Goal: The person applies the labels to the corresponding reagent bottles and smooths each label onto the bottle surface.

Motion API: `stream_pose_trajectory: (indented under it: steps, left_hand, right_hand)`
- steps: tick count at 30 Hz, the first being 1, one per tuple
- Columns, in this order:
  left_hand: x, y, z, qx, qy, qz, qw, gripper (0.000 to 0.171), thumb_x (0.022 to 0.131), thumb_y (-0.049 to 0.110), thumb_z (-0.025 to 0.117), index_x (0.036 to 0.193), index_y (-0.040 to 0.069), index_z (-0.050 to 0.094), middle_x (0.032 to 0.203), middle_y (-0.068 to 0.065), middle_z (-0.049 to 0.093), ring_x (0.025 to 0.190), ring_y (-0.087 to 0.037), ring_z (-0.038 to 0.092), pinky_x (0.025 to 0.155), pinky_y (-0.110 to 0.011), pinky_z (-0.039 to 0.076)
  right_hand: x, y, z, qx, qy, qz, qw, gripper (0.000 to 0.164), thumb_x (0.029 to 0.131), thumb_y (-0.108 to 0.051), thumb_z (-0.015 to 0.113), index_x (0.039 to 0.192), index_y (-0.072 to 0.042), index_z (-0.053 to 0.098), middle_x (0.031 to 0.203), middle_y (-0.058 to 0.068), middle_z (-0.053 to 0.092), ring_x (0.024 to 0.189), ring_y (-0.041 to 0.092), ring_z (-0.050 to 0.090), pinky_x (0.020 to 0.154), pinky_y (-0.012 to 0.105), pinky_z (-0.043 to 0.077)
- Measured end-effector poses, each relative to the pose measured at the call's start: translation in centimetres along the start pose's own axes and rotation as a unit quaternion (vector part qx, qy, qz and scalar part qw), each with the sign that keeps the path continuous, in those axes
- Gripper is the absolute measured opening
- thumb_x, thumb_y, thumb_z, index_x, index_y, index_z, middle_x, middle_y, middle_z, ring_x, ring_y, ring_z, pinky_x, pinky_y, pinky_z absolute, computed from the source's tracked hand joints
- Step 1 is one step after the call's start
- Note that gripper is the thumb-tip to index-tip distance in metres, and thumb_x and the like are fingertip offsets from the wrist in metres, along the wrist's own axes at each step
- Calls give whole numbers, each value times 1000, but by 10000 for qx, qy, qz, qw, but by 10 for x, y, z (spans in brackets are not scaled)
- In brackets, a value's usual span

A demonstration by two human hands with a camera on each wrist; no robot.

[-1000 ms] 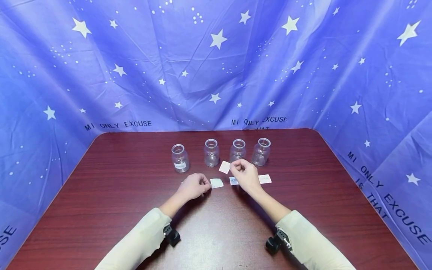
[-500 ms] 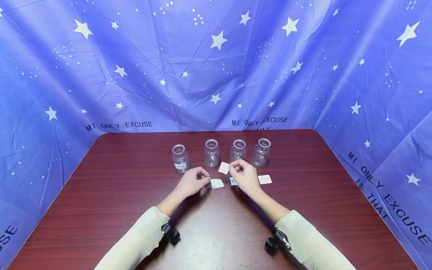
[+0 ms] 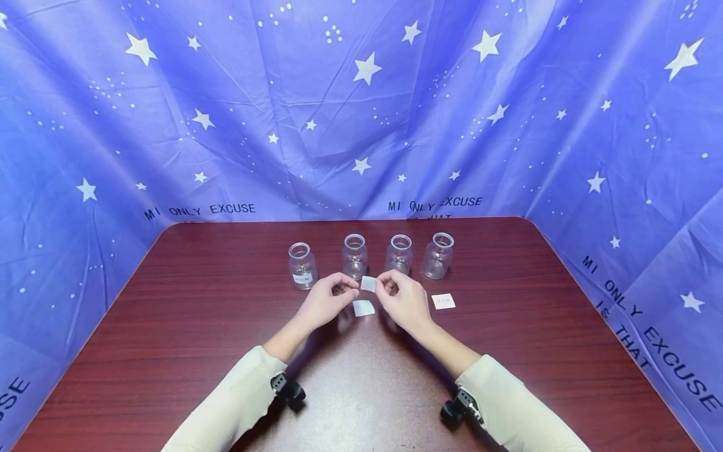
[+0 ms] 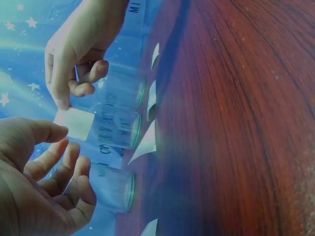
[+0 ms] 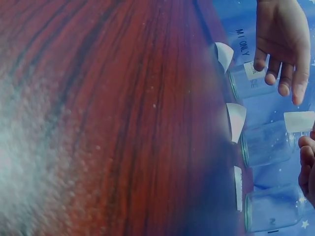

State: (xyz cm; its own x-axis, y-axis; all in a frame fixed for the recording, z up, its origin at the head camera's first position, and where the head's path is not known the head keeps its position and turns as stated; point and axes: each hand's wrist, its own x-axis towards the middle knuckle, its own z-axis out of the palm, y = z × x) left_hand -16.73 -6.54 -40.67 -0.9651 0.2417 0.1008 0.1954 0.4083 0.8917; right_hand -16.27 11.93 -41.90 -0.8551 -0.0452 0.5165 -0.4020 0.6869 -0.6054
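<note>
My right hand (image 3: 403,298) pinches a small white sticker label (image 3: 369,284) between thumb and fingertip, raised above the table. Close to the label's left edge is my left hand (image 3: 324,302), its fingers loosely bent and holding nothing. The right wrist view shows a gap between the left fingertips and the label (image 5: 299,121). Just behind the hands stand several clear glass jars, among them one (image 3: 354,257) behind the held label. The leftmost jar (image 3: 302,263) bears a white label with writing on its front.
A blank-looking label (image 3: 363,308) lies below the hands. Another label (image 3: 443,301), with faint writing, lies to the right. The left wrist view shows a curled label (image 4: 145,142) on the table (image 4: 236,118). A blue starry curtain (image 3: 361,113) hangs behind the table.
The right hand has shifted slightly left and tilted the label so its face looks paler. My left hand has risen and come rightward to the label's edge.
</note>
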Motion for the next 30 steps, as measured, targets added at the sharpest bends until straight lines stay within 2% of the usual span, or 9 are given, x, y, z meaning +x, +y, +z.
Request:
stream_pose_trajectory:
  steps: [4,9,14,19,21,25,30]
  left_hand:
    - [0,2,1,-200,84,60,9997,13,84,12,66,95,5,68,87,-9,69,70,-6,56,67,-20,46]
    - [0,2,0,-267,166,85,9995,17,86,16,65,99,6,69,95,-10,70,75,-5,57,70,-20,47]
    - [2,-1,0,-399,261,5,9989,21,89,20,62,102,5,69,89,-13,70,74,-15,61,66,-21,47]
    - [3,-1,0,-661,294,-134,9973,22,91,20,60,103,4,69,88,-17,69,76,-27,65,67,-23,49]
    - [3,-1,1,-651,304,-115,9973,23,90,21,62,103,4,70,90,-17,70,77,-26,65,69,-24,49]
    - [3,0,1,-446,397,-5,9982,21,87,20,65,101,5,71,96,-13,71,82,-15,63,73,-23,48]
    - [3,1,0,-355,471,20,9983,20,86,18,66,99,5,71,97,-10,72,85,-7,61,75,-20,47]
  right_hand:
    - [-2,-1,1,-263,249,-718,9968,2,80,-16,65,81,-16,67,59,-9,55,53,2,48,49,17,38]
    - [-4,-1,3,-491,451,-1348,9886,5,77,-14,66,82,-16,67,59,-10,55,51,1,47,46,15,36]
    - [-6,-2,3,-619,545,-1944,9775,5,77,-14,66,82,-14,67,59,-10,56,48,0,46,44,14,33]
    - [-7,-3,4,-653,590,-2289,9695,6,76,-13,66,82,-13,67,62,-9,59,50,2,49,45,16,37]
    - [-7,-4,4,-694,609,-2414,9660,7,75,-13,65,82,-13,68,62,-8,59,50,2,48,44,16,37]
    - [-7,-4,5,-792,657,-2598,9602,6,74,-13,65,80,-13,67,61,-7,58,49,2,45,43,16,36]
    - [-8,-4,7,-838,624,-2633,9591,5,74,-14,68,79,-14,67,60,-6,58,48,1,43,43,13,32]
